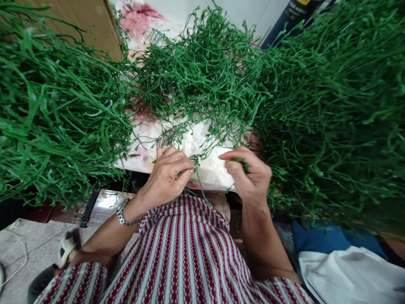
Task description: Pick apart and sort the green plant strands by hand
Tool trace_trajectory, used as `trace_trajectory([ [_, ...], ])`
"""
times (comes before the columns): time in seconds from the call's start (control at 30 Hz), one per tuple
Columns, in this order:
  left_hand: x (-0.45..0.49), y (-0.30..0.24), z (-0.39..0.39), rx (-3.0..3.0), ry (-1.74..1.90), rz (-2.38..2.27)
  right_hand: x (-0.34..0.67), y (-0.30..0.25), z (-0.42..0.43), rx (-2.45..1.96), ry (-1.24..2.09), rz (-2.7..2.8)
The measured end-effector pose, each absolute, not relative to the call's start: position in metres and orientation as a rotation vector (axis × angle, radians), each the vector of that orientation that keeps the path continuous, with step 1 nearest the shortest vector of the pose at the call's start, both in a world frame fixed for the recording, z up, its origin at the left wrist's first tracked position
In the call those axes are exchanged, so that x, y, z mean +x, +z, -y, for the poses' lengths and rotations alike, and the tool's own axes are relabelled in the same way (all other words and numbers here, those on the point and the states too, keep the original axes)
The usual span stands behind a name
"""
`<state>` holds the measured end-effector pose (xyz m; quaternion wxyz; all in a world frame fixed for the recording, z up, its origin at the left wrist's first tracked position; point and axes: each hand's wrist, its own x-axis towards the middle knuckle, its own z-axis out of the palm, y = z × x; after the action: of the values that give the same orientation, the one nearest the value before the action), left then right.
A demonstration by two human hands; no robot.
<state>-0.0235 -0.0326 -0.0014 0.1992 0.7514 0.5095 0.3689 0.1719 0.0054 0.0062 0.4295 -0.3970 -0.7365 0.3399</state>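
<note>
My left hand [169, 175] is closed, pinching thin green plastic stems [202, 84] at the near edge of a white cloth with pink flowers [209, 169]. My right hand [249, 173] is also closed, gripping a green stem between thumb and fingers a little to the right. A tangled heap of the same green stems lies on the cloth just beyond both hands. A metal bracelet [122, 217] circles my left wrist. My red-and-white striped garment [186, 257] fills the foreground.
Big piles of green plastic grass-like strands rise at the left [53, 109] and right [335, 109]. A brown board [91, 21] stands at the back left. Blue cloth [329, 236] and white cloth [351, 270] lie at the lower right. A sandal [66, 249] sits on the grey floor.
</note>
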Motion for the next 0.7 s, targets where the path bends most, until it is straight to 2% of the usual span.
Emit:
trace_trajectory([
  [0.17,-0.019,0.002,0.037,2.155,1.072,-1.360,0.149,-0.002,-0.005,-0.741,1.035,2.159],
  [0.37,-0.023,0.006,0.037,2.199,0.945,-1.348,0.151,-0.014,-0.001,-0.756,1.021,2.111],
  [0.7,-0.028,0.006,0.031,2.299,0.715,-1.227,0.155,-0.011,-0.001,-0.803,1.274,2.164],
])
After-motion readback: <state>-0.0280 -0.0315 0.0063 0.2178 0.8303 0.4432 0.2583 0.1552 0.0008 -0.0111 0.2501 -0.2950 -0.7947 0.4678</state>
